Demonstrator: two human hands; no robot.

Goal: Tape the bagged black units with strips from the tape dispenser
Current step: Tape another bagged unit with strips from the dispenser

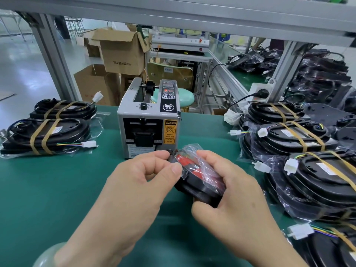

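Well to the left of the tape dispenser [149,120], two taped units [48,135] lay on the green mat [57,189], one behind the other. Each was bagged and bound with two tan strips across its coiled cable, and its white connector pointed towards the dispenser. Behind the dispenser stood open cardboard boxes [121,53]. The dispenser sat upright on the mat, its outlet and yellow caution label facing the person.

Directly in front of it, the left hand [138,182] pinched the edge of the clear bag between thumb and forefinger, with the other fingers curled under. The small bagged black unit [198,174], showing a red part through the plastic, was held above the mat just in front of the dispenser's lower right corner, between both hands. The right hand [237,191] gripped it from the right, fingers curled over its top and thumb against its near side.

To the right of the dispenser, a pile of taped bagged units [323,180] lay overlapping on the mat.
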